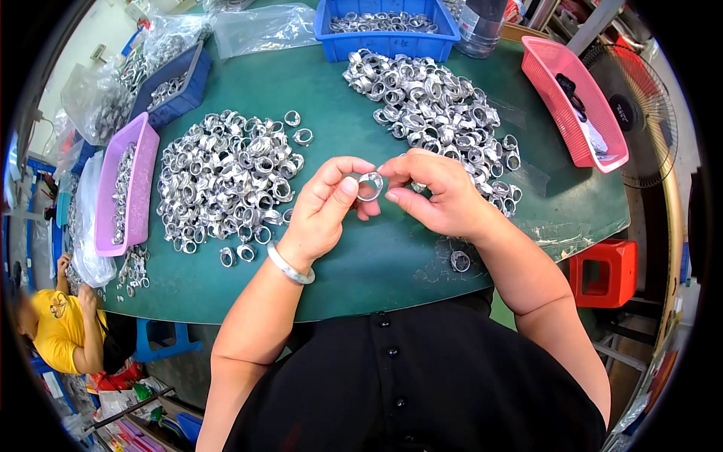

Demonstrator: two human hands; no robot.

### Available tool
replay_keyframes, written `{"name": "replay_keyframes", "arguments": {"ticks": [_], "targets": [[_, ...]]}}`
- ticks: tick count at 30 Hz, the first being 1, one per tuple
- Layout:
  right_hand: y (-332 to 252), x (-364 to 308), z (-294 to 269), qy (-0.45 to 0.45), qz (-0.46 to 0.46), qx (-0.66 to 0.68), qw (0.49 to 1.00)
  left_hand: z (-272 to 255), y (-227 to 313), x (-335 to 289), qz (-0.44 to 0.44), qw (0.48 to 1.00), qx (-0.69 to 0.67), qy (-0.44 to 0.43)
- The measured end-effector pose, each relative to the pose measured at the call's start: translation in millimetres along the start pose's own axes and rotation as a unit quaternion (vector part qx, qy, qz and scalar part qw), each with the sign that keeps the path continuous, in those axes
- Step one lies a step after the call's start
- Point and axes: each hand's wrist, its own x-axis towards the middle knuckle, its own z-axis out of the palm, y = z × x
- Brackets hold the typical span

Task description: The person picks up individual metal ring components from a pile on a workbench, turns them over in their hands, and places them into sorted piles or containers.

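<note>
Both my hands hold one small silver metal ring [370,185] above the green table [376,264]. My left hand [325,207] pinches it from the left with thumb and fingers, and a pale bangle sits on that wrist. My right hand [439,194] grips it from the right. A large heap of the same silver rings [226,173] lies left of my hands. A second heap [433,113] spreads behind and to the right. One loose ring [460,261] lies near my right forearm.
A blue bin of rings [385,26] stands at the back, a pink basket [576,102] at the right, a purple tray [128,184] and a dark blue bin [175,83] at the left. Plastic bags lie behind. Another person in yellow [64,328] sits at lower left. A red stool [606,273] and a fan [640,120] stand at the right.
</note>
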Motion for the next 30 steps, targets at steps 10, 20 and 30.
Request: {"name": "replay_keyframes", "arguments": {"ticks": [10,20,30], "targets": [[-0.3,0.3,-0.7,-0.010,0.004,0.003,1.000,-0.3,0.4,0.1,-0.010,1.000,-0.013,0.000],[0.3,0.3,1.2,-0.008,0.007,0.007,1.000,-3.4,0.0,1.2,-0.067,0.995,-0.079,-0.003],[1.5,1.0,0.3,-0.021,-0.005,0.000,1.000,-5.4,2.4,1.5,-0.059,0.996,-0.063,0.005]]}}
